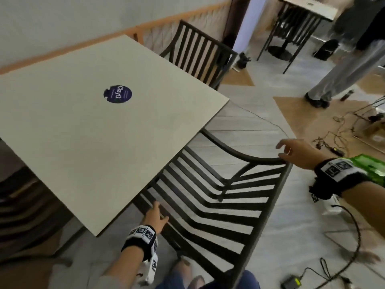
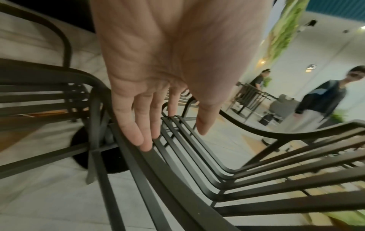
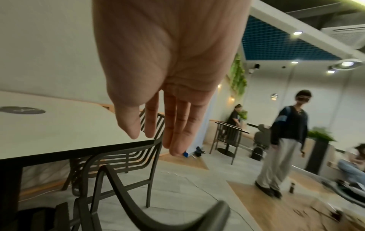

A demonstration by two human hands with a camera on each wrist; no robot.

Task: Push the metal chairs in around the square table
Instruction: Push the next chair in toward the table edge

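A square cream table (image 1: 73,142) carries a round purple sticker. A black slatted metal chair (image 1: 208,205) stands at its near right edge, the seat front under the tabletop. My left hand (image 1: 155,215) reaches along the chair's left side rail (image 2: 177,179) with fingers (image 2: 154,109) straight, tips at the rail; I cannot tell if they touch it. My right hand (image 1: 295,151) hangs open just over the rear end of the right armrest (image 3: 128,203), fingers (image 3: 173,109) straight and holding nothing. A second metal chair (image 1: 200,53) sits tucked in at the far side (image 3: 150,156).
A dark chair (image 1: 23,205) stands at the table's left. A person (image 1: 341,69) stands on the floor at back right, near another table (image 1: 308,9). Cables (image 1: 333,132) and a small device (image 1: 291,281) lie on the floor to my right.
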